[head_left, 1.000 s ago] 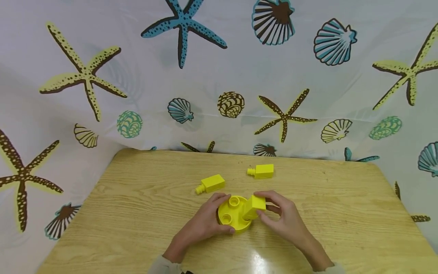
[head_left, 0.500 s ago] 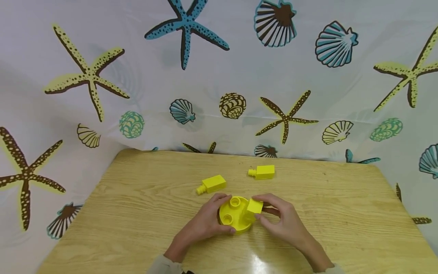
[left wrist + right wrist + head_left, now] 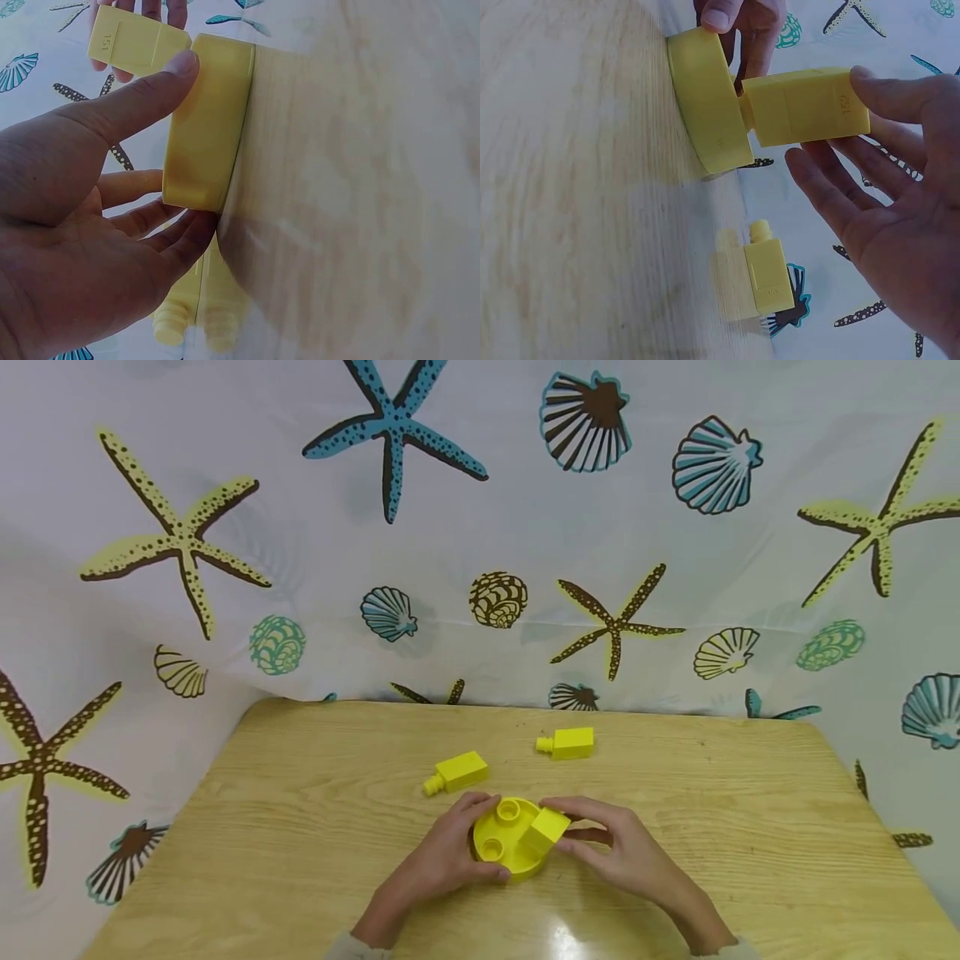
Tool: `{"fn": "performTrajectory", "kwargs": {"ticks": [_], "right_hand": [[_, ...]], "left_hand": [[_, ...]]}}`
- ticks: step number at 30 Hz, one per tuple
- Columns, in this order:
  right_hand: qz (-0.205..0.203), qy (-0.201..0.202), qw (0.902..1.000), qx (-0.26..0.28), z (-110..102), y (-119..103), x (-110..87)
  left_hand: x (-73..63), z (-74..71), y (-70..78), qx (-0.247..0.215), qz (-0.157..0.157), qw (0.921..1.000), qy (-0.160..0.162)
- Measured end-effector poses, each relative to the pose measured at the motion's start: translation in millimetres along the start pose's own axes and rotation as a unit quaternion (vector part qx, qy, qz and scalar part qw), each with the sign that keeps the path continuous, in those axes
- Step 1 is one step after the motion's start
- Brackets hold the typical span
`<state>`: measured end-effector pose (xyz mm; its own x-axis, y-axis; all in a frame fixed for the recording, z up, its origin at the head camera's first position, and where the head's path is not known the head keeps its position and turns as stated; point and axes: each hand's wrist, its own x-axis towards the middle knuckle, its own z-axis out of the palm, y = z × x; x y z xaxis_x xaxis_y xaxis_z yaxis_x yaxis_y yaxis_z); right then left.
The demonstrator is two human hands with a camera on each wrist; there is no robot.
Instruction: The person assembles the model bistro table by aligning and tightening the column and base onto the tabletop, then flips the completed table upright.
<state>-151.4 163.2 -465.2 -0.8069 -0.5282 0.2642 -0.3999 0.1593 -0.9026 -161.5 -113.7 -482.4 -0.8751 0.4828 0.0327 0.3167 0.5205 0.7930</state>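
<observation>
A round yellow plastic base (image 3: 508,865) lies on the table with two open round sockets showing on its left side. My left hand (image 3: 441,852) grips it from the left, thumb at the near edge and fingers round the far edge. A rectangular yellow block (image 3: 810,106) with a narrow neck stands on the right part of the base, its neck end toward it. My right hand (image 3: 626,852) pinches this block's upper end between thumb and fingers. In the right wrist view, part of the neck shows between block and base.
Two more yellow blocks with threaded ends lie on the wooden table (image 3: 315,827) beyond the base: one block (image 3: 461,772) at far left of it, another block (image 3: 573,743) farther back. A cloth (image 3: 450,543) printed with shells and starfish hangs behind the table.
The block in my right hand has turned about its length, its top face now at a different angle. My left hand keeps its grip on the base. The head view has shifted slightly.
</observation>
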Motion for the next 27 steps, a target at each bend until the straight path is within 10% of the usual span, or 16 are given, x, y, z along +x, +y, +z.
{"fn": "performTrajectory", "kwargs": {"ticks": [27], "right_hand": [[0.023, 0.017, 0.9993, 0.023, -0.6, 2.0, 6.5]], "left_hand": [[0.4, 0.5, -2.3, -0.005, 0.002, 1.0000, 0.005]]}}
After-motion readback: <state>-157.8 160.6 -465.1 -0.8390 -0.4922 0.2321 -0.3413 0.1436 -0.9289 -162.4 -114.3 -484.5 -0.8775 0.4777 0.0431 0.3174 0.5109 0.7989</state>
